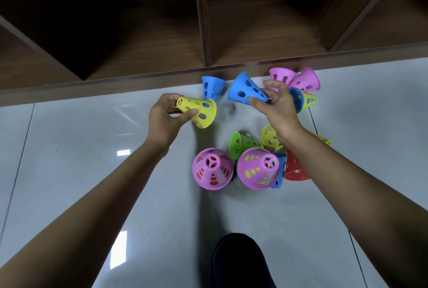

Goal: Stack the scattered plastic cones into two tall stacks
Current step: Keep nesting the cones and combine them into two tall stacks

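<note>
Holding one yellow cone (pixel 199 111), left hand (pixel 164 123); one blue cone (pixel 245 89), right hand (pixel 281 107).

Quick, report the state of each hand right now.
Left hand: grip closed round the narrow end of a yellow cone.
Right hand: grip closed on a blue cone.

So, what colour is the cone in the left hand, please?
The cone is yellow, clearest in the head view.
</note>
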